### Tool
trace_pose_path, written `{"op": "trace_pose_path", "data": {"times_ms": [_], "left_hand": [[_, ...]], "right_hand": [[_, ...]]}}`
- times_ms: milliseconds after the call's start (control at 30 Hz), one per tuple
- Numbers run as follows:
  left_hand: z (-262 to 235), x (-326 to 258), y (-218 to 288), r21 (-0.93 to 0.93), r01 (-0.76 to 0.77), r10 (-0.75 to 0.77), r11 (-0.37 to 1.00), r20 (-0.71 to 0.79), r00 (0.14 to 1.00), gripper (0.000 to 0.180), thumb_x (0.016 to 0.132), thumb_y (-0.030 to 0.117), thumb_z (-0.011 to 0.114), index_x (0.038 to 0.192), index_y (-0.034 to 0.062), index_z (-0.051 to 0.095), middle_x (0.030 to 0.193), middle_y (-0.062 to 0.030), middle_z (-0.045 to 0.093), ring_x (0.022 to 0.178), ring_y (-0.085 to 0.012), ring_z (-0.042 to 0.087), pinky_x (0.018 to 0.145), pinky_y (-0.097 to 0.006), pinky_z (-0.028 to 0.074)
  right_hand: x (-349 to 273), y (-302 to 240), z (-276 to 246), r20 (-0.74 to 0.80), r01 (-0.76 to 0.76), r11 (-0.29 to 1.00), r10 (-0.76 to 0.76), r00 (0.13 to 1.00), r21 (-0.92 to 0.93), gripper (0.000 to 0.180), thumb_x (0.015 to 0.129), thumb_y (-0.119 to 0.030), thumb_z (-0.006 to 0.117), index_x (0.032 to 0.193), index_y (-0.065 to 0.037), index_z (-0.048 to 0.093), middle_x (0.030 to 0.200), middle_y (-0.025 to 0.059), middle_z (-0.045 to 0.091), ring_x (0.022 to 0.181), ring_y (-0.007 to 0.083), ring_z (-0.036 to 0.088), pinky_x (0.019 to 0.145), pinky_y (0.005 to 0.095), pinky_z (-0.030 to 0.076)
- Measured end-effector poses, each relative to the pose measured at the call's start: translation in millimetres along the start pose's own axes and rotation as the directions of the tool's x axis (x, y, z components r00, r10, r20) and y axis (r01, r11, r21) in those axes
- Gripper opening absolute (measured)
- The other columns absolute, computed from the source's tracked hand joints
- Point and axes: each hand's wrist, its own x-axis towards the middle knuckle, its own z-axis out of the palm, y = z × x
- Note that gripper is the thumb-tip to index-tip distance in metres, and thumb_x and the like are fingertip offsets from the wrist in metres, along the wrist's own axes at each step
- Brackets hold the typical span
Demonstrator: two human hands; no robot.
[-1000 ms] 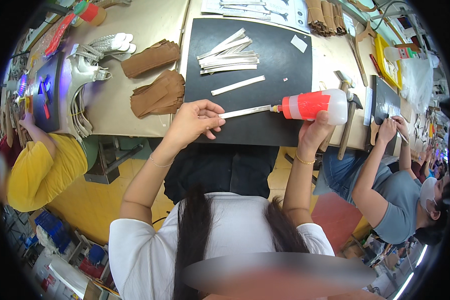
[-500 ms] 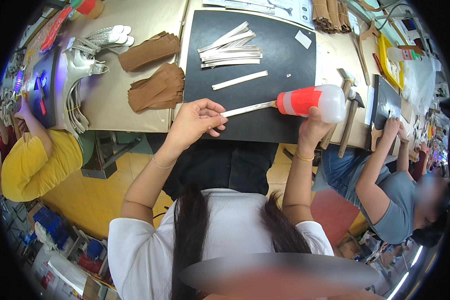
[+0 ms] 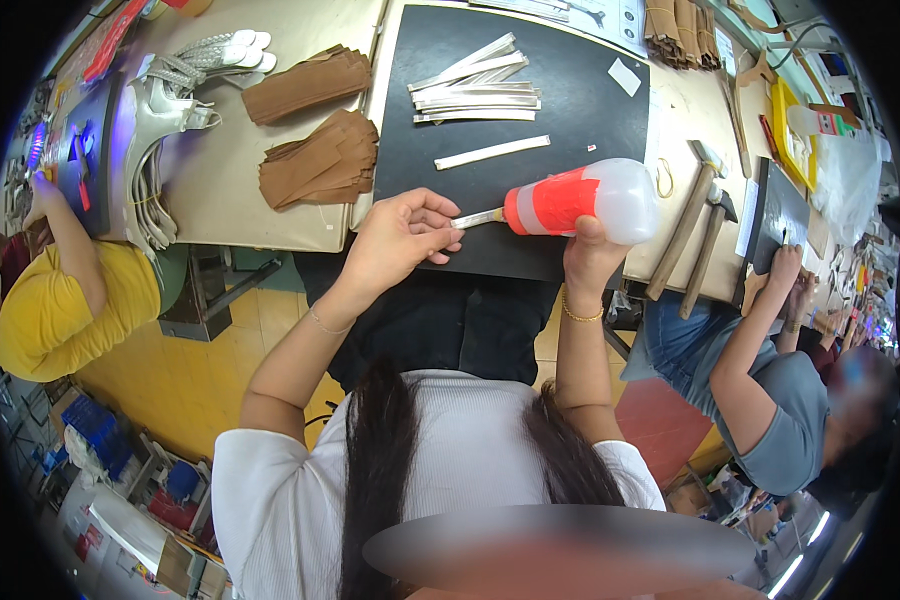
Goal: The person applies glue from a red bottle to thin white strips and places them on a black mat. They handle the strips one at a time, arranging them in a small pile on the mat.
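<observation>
My left hand point(image 3: 395, 245) pinches one end of a narrow whitish strip point(image 3: 472, 219) between thumb and fingers, near the front edge of a black mat point(image 3: 590, 95). My right hand point(image 3: 592, 265) grips a translucent squeeze bottle point(image 3: 627, 200) wrapped in red tape. The bottle lies tilted sideways, its narrow tip against the strip close to my left fingers. Beyond my hands, a single loose strip point(image 3: 492, 152) rests on the mat, and farther back is a pile of similar strips point(image 3: 477, 98).
Two brown stacks of flat pieces point(image 3: 305, 85) lie left of the mat. Two wooden-handled hammers point(image 3: 682, 235) lie to the right, with a yellow tray point(image 3: 792, 140) beyond. A person in yellow point(image 3: 80, 305) sits at left, another in grey-blue point(image 3: 780, 400) at right.
The bottle in my right hand has moved left along the strip, toward my left fingers. Less of the strip shows between them. My left hand keeps its pinch.
</observation>
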Motion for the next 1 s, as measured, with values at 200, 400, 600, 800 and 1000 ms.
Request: {"op": "trace_pose_path", "data": {"times_ms": [200, 400, 600, 800, 1000], "left_hand": [[2.7, -1.9, -0.1, 0.026, -0.041, 0.041, 0.999, -0.017, 0.999, 0.028, 0.081, 0.000, 0.065, 0.102, -0.0009, 0.047, 0.082, -0.0098, 0.063, 0.074, -0.0132, 0.065, 0.061, -0.022, 0.054], [3.2, -1.5, -2.7, 0.013, -0.067, 0.067, 0.998, -0.018, 0.998, 0.030, 0.081, 0.000, 0.066, 0.103, -0.0005, 0.045, 0.084, -0.0107, 0.063, 0.076, -0.0137, 0.065, 0.061, -0.023, 0.054], [4.5, 1.1, 9.1, -0.020, -0.033, 0.033, 0.999, 0.019, 0.999, 0.026, 0.080, 0.002, 0.067, 0.102, -0.0030, 0.053, 0.084, -0.0108, 0.064, 0.075, -0.0139, 0.065, 0.061, -0.023, 0.055], [-23.2, 46.3, 67.8, 0.080, -0.223, 0.220, 0.971, 0.043, 0.974, 0.025, 0.081, 0.007, 0.067, 0.100, -0.0050, 0.058, 0.082, -0.0107, 0.065, 0.073, -0.0141, 0.064, 0.062, -0.023, 0.054], [-55.0, 186.9, 161.5, 0.194, -0.503, 0.520, 0.842, -0.050, 0.852, 0.025, 0.083, 0.009, 0.063, 0.103, -0.0045, 0.057, 0.092, -0.0117, 0.065, 0.082, -0.0171, 0.065, 0.070, -0.026, 0.054]], "right_hand": [[-5.8, 3.6, 12.8, 0.059, -0.057, 0.997, 0.054, 0.997, 0.054, 0.076, 0.061, -0.032, 0.087, 0.118, 0.002, 0.048, 0.105, 0.0069, 0.058, 0.094, 0.0153, 0.057, 0.081, 0.0288, 0.048], [-9.4, 5.6, 24.8, 0.080, -0.070, 0.994, 0.063, 0.995, 0.087, 0.076, 0.064, -0.038, 0.084, 0.118, 0.001, 0.047, 0.105, 0.0069, 0.057, 0.095, 0.0148, 0.057, 0.083, 0.0302, 0.048], [16.7, 0.1, 15.2, -0.100, -0.136, 0.932, 0.179, 0.979, 0.336, 0.075, 0.074, -0.060, 0.064, 0.120, -0.005, 0.045, 0.110, 0.0091, 0.056, 0.098, 0.0226, 0.058, 0.086, 0.0436, 0.051], [45.0, -18.8, -24.4, -0.343, -0.028, 0.958, 0.130, 0.930, 0.286, 0.072, 0.078, -0.063, 0.057, 0.121, -0.006, 0.044, 0.104, 0.0095, 0.057, 0.095, 0.0227, 0.059, 0.087, 0.0475, 0.049], [33.8, -11.5, -32.3, -0.318, -0.052, 0.960, 0.141, 0.938, 0.274, 0.078, 0.079, -0.062, 0.057, 0.129, -0.006, 0.035, 0.113, 0.0112, 0.052, 0.103, 0.0237, 0.056, 0.090, 0.0509, 0.048]]}}
